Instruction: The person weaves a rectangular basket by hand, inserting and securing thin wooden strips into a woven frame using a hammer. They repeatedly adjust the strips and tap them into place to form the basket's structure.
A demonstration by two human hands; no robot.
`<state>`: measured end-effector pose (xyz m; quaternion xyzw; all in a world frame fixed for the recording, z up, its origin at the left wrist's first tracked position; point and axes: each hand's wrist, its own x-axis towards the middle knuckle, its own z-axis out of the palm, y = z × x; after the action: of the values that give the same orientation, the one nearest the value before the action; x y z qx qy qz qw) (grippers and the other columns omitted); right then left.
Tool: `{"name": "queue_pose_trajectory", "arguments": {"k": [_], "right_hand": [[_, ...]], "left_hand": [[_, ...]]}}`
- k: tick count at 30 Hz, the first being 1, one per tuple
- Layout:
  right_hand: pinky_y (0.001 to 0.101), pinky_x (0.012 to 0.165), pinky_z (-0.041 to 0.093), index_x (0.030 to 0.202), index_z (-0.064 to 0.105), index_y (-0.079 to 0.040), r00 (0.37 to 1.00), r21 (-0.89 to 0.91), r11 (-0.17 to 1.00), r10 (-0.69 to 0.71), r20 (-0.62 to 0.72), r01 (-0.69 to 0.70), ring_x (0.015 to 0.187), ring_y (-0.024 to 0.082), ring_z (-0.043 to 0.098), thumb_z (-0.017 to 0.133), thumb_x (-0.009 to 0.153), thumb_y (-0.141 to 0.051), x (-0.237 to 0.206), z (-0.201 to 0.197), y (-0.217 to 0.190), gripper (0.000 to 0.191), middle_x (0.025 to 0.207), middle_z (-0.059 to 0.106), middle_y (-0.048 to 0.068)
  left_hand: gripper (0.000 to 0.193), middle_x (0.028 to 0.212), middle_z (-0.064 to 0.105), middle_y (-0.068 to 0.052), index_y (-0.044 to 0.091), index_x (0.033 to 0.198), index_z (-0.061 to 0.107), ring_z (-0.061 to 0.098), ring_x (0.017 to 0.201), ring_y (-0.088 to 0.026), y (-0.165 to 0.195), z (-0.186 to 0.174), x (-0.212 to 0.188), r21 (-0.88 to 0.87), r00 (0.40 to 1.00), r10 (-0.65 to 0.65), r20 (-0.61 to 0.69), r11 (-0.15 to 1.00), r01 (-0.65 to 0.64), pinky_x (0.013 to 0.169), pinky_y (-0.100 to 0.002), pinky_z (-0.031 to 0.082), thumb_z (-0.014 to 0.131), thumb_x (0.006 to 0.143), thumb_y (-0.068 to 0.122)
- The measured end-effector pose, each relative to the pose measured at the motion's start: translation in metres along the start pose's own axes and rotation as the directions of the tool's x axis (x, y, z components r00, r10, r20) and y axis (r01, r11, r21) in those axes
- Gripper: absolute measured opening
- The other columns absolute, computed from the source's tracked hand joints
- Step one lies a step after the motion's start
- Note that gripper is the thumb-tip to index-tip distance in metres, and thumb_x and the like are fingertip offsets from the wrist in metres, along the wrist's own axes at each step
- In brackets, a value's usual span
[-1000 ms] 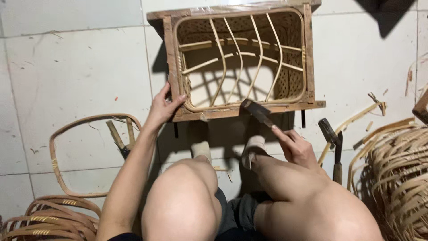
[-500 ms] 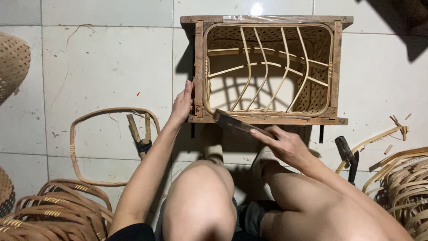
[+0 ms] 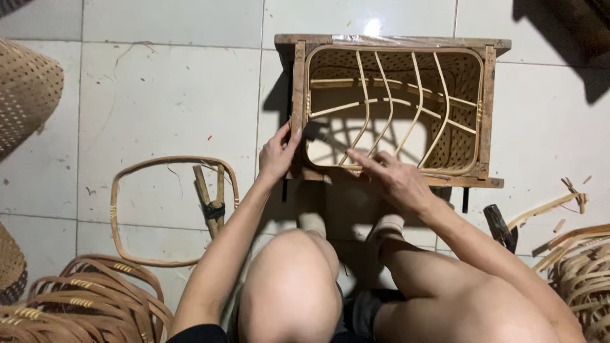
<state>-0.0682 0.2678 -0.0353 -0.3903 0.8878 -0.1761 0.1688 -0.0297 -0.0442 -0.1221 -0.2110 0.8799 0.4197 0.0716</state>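
Basket (image 3: pixel 394 108) frame lies under fingers (image 3: pixel 287 134) of both hands.

Left arm: bare, reaching forward past the left knee — elbow low, forearm rising toward the top of the view.
Left hand (image 3: pixel 277 151): fingers curled, thumb up, pressed against an upright edge.
Right arm: bare, angled inward across the right knee.
Right hand (image 3: pixel 393 178): palm down, index finger stretched out straight — the other fingers loosely bent.
Legs: knees drawn up, feet together between the arms.
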Motion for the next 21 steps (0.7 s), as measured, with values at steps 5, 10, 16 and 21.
{"name": "queue_pose_trajectory", "arguments": {"k": [5,10,16,21], "right_hand": [[0.0362,0.058,0.06,0.161,0.037,-0.034,0.916,0.046,0.987,-0.122,-0.381,0.151,0.069,0.025,0.066,0.061,0.105,-0.011,0.02,-0.011,0.007,0.066,0.1,0.066,0.016],[0.0343,0.05,0.059,0.159,0.039,-0.031,0.939,0.07,0.995,-0.043,-0.341,0.071,0.065,0.024,0.064,0.057,0.109,-0.015,0.043,-0.012,0.011,0.056,0.098,0.067,0.014],[0.0386,0.058,0.061,0.157,0.042,-0.034,0.961,0.022,0.997,-0.07,-0.268,0.078,0.067,0.022,0.064,0.056,0.106,-0.018,0.047,-0.011,0.016,0.055,0.1,0.068,0.015],[0.0309,0.051,0.052,0.159,0.038,-0.011,0.857,0.148,0.988,0.118,-0.503,-0.048,0.065,0.012,0.059,0.058,0.114,-0.013,0.029,-0.02,0.046,0.05,0.098,0.071,0.011]], "left_hand": [[0.086,0.08,0.079,-0.014,0.025,0.151,0.052,0.07,0.063,-0.022,0.001,0.002,-0.002,0.02,0.993,-0.077,0.093,0.997,0.076,0.067,-0.042,0.055,0.07,0.079,0.069],[0.084,0.093,0.077,-0.001,0.025,0.146,0.054,0.072,0.065,-0.018,-0.001,0.008,0.002,-0.166,0.999,-0.039,0.032,0.985,0.044,0.059,-0.039,0.058,0.075,0.073,0.061],[0.073,0.116,0.074,-0.017,0.027,0.156,0.045,0.073,0.1,-0.025,-0.003,0.006,0.0,-0.104,0.963,-0.16,0.218,0.977,0.186,0.086,-0.035,0.056,0.069,0.091,0.048],[0.053,0.151,0.055,-0.007,0.02,0.153,0.05,0.053,0.134,-0.019,-0.016,0.002,0.003,-0.607,0.962,-0.115,0.249,0.755,0.247,0.1,-0.034,0.049,0.047,0.106,0.044]]}}
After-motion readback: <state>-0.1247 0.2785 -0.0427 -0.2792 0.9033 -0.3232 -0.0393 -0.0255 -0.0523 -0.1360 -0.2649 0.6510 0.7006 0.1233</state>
